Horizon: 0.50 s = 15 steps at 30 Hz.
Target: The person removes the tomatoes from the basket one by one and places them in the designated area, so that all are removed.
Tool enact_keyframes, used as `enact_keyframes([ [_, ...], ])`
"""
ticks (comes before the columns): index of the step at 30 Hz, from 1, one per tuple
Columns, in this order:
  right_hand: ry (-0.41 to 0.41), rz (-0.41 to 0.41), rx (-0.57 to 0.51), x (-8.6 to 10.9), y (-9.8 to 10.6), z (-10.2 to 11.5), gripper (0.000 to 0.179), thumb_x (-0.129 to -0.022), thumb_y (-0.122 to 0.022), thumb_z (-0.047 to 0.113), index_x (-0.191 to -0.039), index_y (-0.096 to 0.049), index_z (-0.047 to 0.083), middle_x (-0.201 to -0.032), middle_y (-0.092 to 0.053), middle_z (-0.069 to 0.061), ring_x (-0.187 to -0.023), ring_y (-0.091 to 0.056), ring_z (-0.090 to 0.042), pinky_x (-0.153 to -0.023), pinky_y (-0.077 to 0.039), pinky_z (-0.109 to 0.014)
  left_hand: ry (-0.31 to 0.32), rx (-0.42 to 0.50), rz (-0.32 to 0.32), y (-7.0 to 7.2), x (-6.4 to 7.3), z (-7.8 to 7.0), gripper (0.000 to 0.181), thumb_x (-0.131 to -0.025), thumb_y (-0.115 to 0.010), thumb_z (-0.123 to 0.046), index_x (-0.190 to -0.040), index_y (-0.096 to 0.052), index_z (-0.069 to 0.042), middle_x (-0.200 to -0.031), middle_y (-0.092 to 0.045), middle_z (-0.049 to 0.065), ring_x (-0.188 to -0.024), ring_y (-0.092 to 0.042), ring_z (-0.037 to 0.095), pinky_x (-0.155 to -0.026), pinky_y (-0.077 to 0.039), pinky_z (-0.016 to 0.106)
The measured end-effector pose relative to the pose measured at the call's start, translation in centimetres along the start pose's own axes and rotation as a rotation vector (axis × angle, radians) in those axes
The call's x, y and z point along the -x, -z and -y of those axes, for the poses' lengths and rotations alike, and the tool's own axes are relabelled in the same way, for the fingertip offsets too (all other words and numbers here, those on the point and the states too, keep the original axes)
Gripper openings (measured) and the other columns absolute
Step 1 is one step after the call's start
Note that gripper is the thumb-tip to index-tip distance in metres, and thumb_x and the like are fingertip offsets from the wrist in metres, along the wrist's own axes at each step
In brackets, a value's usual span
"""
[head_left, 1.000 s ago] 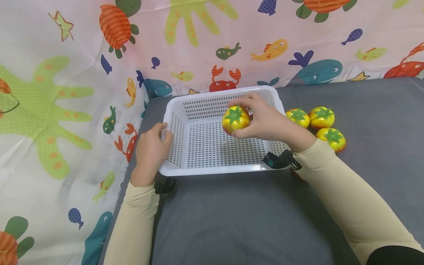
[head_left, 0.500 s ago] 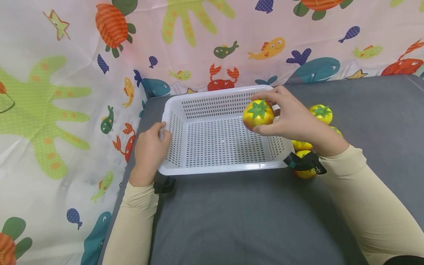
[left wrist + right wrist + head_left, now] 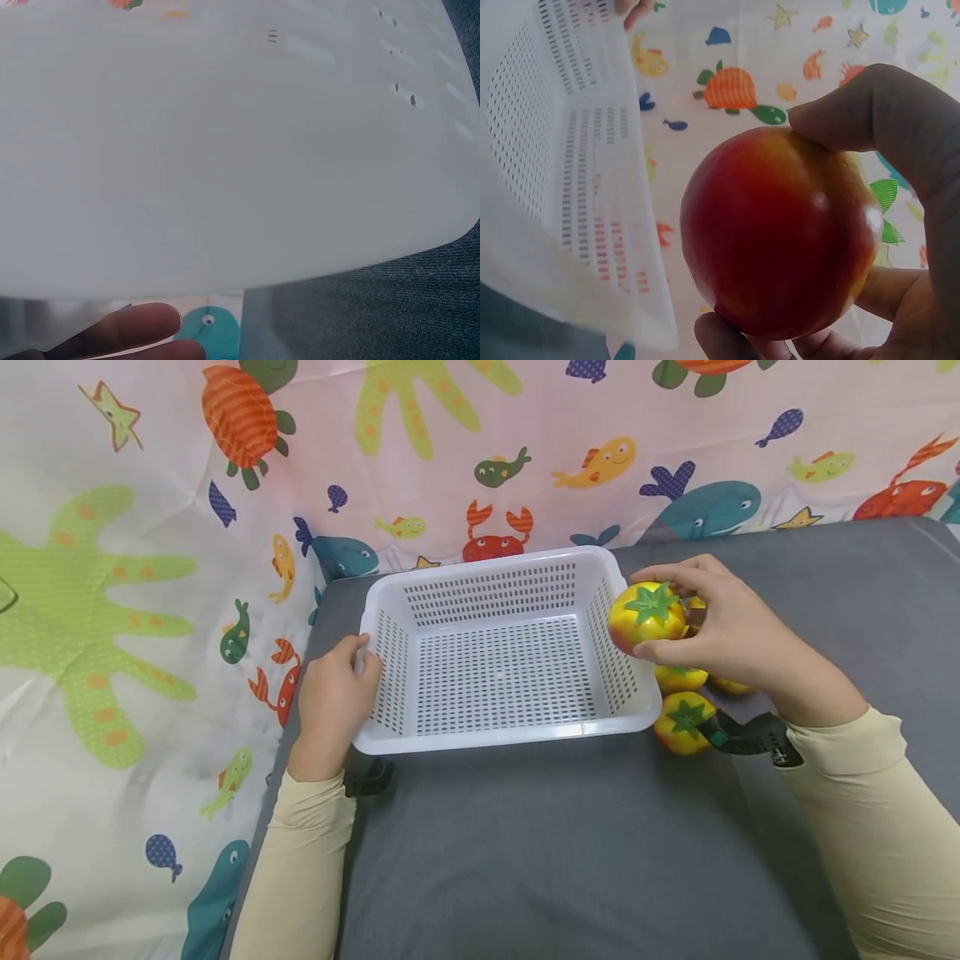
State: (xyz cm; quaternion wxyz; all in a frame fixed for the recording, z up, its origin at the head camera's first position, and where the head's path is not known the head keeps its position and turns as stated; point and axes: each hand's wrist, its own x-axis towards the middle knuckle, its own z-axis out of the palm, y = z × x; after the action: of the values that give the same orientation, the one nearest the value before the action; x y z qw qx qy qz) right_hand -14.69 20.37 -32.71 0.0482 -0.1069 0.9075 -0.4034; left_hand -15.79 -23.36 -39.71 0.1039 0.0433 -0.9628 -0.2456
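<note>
My right hand (image 3: 738,627) pinches a yellow and red toy tomato (image 3: 645,617) with a green star-shaped leaf top. It is held up over the right rim of a white plastic basket (image 3: 510,737) with slotted walls and floor. In the right wrist view the tomato's red underside (image 3: 772,232) shows between thumb and fingers, beside the basket wall. My left hand (image 3: 335,706) grips the basket's left rim; in the left wrist view its fingertips (image 3: 146,322) show at the rim's edge. Nothing lies inside the basket.
Several like tomatoes sit on the grey cloth right of the basket, one at the near side (image 3: 682,725), others partly hidden by my right hand and wrist. A curtain (image 3: 420,435) printed with sea animals hangs behind and to the left.
My right hand has carried the tomato rightward from above the basket's middle to its right rim. My left hand has stayed on the left rim. The head view has shifted slightly.
</note>
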Motion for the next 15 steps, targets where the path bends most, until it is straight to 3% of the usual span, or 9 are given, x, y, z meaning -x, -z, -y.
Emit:
enact_keyframes([
  [9, -0.030, -0.036, 0.026, 1.4, 1.3, -2.1, 0.075, -0.083, -0.088, 0.023, -0.151, -0.057, 0.015, -0.140, -0.042, -0.019, -0.129, -0.042, -0.044, -0.076, -0.040, -0.002, 0.005, -0.005, -0.006, 0.1, 0.0, -0.1, 0.047, -0.104, -0.052, -0.027, -0.144, -0.064, -0.005, -0.091, -0.075, 0.018, -0.063, -0.072, 0.030, -0.043, -0.048, 0.029],
  [15, -0.069, -0.031, 0.003, 2.6, 1.2, -3.6, 0.075, -0.084, -0.087, 0.021, -0.151, -0.055, 0.011, -0.142, -0.039, -0.022, -0.123, -0.044, -0.045, -0.073, -0.044, -0.003, 0.027, 0.000, 0.015, 0.2, 0.1, -0.2, 0.049, -0.104, -0.052, -0.029, -0.146, -0.062, -0.007, -0.097, -0.076, 0.018, -0.068, -0.075, 0.030, -0.048, -0.054, 0.030],
])
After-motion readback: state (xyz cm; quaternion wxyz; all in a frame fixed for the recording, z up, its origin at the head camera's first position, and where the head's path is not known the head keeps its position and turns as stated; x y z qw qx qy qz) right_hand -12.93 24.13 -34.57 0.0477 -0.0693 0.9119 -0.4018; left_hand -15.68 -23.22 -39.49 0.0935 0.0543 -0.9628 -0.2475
